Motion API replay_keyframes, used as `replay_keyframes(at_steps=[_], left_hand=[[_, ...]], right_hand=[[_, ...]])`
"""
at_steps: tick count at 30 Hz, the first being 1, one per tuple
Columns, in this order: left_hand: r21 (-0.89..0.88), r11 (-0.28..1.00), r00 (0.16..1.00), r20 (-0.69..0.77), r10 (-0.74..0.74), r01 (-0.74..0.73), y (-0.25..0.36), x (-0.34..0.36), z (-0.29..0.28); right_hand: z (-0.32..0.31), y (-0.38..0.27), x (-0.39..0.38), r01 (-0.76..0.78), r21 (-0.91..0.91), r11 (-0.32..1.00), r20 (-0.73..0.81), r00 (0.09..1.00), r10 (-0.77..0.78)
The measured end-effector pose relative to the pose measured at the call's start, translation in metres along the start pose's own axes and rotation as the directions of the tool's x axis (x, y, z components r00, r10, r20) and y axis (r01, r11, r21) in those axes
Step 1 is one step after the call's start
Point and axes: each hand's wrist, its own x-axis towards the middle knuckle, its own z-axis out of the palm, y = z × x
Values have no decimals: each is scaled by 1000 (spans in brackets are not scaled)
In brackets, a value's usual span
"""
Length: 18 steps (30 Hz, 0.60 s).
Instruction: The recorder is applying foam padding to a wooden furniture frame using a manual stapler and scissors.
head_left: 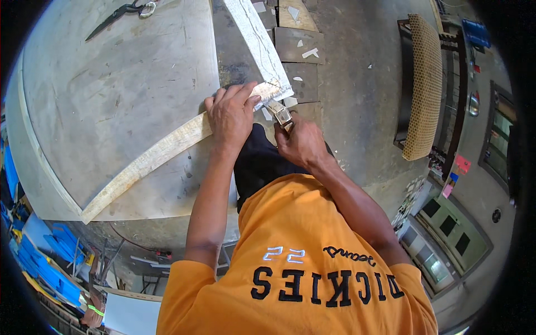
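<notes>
A curved pale wooden rail [151,148] lies on a large grey sheet [151,61], running from lower left up to a corner in front of me. There it meets a straight rail with a white covering [257,44]. My left hand [230,114] rests over the curved rail close to that corner, fingers curled across it. In my right hand [304,139] is a hand staple gun [281,115] with a boxy silver head. Its nose points at the corner joint and appears to touch or nearly touch it. My right palm hides the tool's handle.
Black-handled scissors [120,17] lie on the sheet at far left. White scraps [310,53] and brown flat pieces [298,44] are scattered beyond the corner. A patterned cushioned seat [421,86] stands at right. Blue items [50,268] are piled at lower left.
</notes>
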Motion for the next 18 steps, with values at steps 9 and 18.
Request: replay_keyframes(at_steps=[9,18], left_hand=[[-4,1000,1000,-2,-11,11,-2,-1,1],[1,1000,1000,13,-11,11,0,0,0]], right_hand=[[-22,10,-19,-15,183,983,44,999,7],[-19,4,0,-7,-35,999,-4,1000,7]])
